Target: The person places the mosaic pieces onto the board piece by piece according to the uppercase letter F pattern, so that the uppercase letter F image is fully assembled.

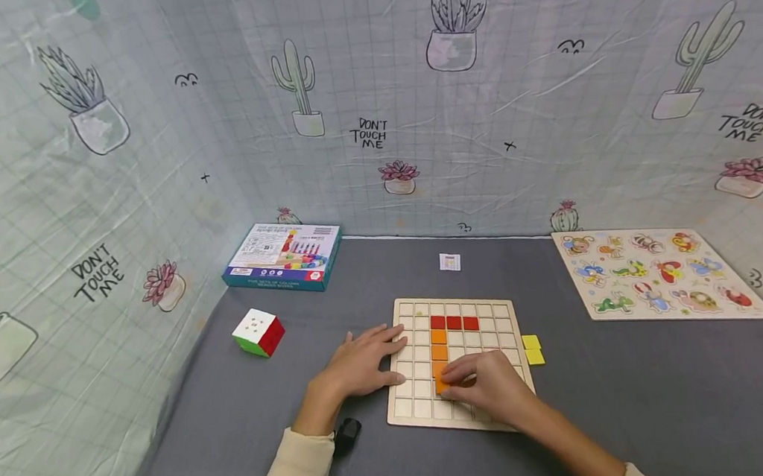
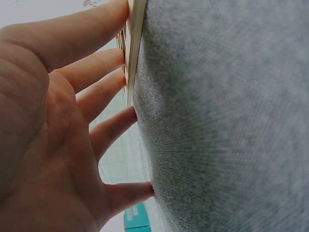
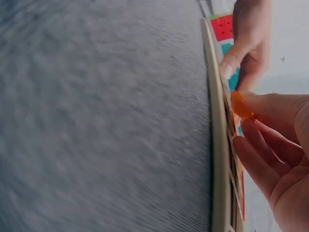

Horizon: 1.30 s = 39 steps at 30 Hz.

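Observation:
A square wooden grid board lies on the grey cloth. Three red tiles form a row in its upper part, and orange tiles run down a column beneath the leftmost red one. My right hand pinches an orange tile between thumb and fingers at the column's lower end. Whether that tile is seated in its cell I cannot tell. My left hand rests with spread fingers at the board's left edge; in the left wrist view the thumb and some fingertips touch the rim.
Two yellow tiles lie beside the board's right edge. A puzzle cube and a flat game box are at the left. A small printed card lies behind the board. An insect puzzle board is at the right.

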Available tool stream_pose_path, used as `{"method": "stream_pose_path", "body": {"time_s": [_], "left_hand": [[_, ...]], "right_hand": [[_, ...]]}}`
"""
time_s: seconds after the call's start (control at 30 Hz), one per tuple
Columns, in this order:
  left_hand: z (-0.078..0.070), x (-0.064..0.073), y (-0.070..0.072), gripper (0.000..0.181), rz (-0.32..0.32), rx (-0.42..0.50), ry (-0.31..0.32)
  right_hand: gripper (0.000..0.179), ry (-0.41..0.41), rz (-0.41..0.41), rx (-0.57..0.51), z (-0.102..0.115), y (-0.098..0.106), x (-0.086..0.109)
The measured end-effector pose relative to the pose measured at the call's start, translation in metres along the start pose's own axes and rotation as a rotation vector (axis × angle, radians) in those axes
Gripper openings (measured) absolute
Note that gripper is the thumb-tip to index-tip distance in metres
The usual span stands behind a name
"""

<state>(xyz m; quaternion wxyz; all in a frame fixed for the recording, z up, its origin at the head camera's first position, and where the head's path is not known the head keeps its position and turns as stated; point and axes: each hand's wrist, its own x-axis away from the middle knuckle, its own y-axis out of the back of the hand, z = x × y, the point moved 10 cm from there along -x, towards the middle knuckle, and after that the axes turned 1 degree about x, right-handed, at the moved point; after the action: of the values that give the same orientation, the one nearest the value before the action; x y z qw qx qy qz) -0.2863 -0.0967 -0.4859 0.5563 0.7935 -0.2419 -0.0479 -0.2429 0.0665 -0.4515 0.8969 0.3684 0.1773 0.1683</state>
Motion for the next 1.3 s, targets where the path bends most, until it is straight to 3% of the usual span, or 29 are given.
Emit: {"method": "stream_pose_path", "body": {"time_s": [0.4, 1.3], "left_hand": [[-0.003, 0.001, 0.003, 0.068, 0.001, 0.016, -0.012], [-0.003, 0.002, 0.002, 0.068, -0.001, 0.025, -0.005]], "right_hand": [[0.011, 0.069, -0.032, 0.099, 0.011, -0.004, 0.002], [0.009, 0.086, -0.076, 0.204, 0.015, -0.005, 0.005]]}}
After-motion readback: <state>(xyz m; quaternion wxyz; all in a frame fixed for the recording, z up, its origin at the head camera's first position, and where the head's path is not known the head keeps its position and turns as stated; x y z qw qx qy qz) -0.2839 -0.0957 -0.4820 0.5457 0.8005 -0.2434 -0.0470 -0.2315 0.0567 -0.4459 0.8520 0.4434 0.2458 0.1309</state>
